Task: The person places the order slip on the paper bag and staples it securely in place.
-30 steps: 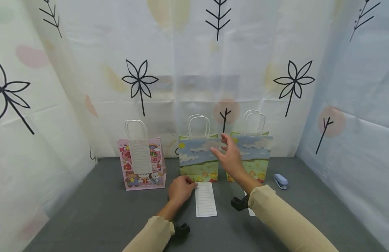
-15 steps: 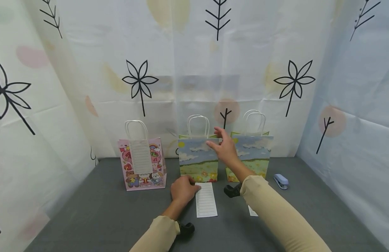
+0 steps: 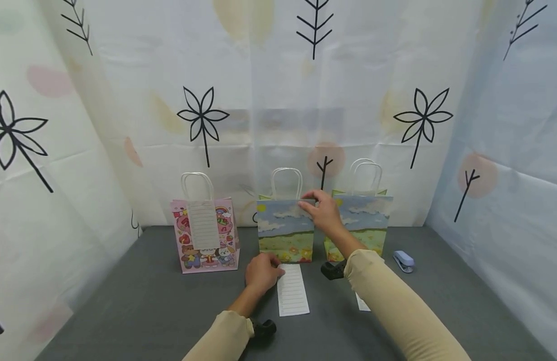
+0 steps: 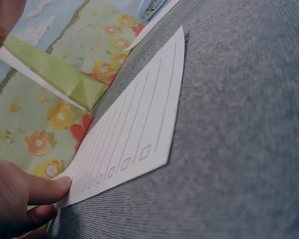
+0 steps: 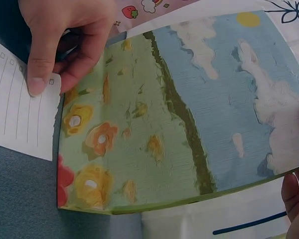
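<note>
A paper gift bag [image 3: 285, 233] with a painted meadow and sky stands upright at the back middle, its white handles up. My right hand [image 3: 325, 213] grips its upper right edge; in the right wrist view its fingers [image 5: 291, 199] show at the bag's side. In front of the bag, a lined paper slip [image 3: 293, 295] with small checkboxes lies on the grey table. My left hand [image 3: 260, 273] pinches the slip's upper left corner between thumb and fingers, and in the left wrist view the slip [image 4: 129, 124] bends slightly up there.
A matching meadow bag [image 3: 364, 215] stands to the right, a light purple stapler [image 3: 403, 261] beside it. At left is a pink cartoon bag [image 3: 224, 245] with a lined slip [image 3: 202, 225] on its front. Another slip [image 3: 362, 303] lies partly under my right forearm.
My right hand has moved left from beside the middle bag onto its upper right edge. My left hand has slid slightly right, and the slip has shifted a little toward me.
</note>
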The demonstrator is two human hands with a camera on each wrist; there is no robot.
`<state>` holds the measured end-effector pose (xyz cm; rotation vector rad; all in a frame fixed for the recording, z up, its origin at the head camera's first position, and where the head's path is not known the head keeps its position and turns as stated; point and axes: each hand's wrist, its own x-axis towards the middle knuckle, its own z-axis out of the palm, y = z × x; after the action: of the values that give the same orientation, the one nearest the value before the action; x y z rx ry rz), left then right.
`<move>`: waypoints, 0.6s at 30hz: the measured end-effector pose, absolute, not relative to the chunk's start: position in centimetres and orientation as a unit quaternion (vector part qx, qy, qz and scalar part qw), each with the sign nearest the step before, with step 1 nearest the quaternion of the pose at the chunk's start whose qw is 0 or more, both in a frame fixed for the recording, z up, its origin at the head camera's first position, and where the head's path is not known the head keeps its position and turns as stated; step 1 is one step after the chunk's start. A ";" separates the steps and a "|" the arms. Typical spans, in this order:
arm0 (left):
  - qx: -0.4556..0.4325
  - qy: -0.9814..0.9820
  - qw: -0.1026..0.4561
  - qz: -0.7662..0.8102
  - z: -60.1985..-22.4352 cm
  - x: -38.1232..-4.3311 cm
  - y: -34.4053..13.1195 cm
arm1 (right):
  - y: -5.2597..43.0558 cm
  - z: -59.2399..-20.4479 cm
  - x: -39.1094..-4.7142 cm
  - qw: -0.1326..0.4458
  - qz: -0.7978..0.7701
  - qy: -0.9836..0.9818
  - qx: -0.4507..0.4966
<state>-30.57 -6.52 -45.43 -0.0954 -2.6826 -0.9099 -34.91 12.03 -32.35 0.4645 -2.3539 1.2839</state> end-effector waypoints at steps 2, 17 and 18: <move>-0.034 -0.932 0.149 -0.329 -45.4 -30.5 -6.6 | 12.0 -32.4 -34.9 0.202 0.466 -0.846 0.161; -0.076 -0.907 0.157 -0.382 -44.6 -30.8 -7.5 | 12.1 -32.6 -35.1 0.176 0.479 -0.843 0.168; -0.075 -0.906 0.161 -0.384 -44.3 -30.8 -7.6 | 12.1 -32.6 -35.1 0.175 0.480 -0.843 0.169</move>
<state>-30.83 -7.58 -44.32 -0.2130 -2.5868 -1.0963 -35.11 12.07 -32.63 0.4796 -2.3881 1.3608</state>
